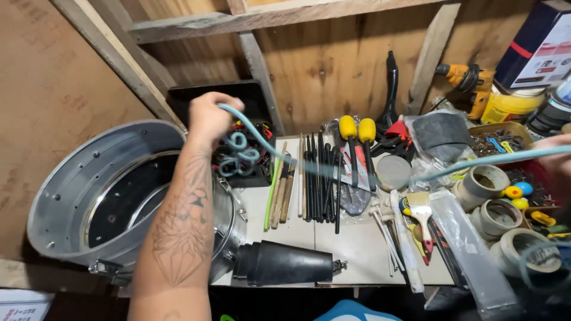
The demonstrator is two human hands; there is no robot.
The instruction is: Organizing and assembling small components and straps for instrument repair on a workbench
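My left hand (209,116) is raised over the back of the bench, closed around one end of a pale blue cord (333,170). The cord sags across the bench and rises to the right edge, where my right hand (558,161) is only partly in view and seems to hold the other end. Under my left hand, more coils of the same cord (238,156) lie in a black tray (250,101). My tattooed left forearm crosses in front of a metal drum shell (77,178).
On the white bench top (351,244) lie several drumsticks and black rods (318,178), two yellow-headed mallets (355,129), a black cowbell (285,263), a paintbrush (420,208) and tape rolls (496,217). A yellow drill (467,80) and cans stand at back right.
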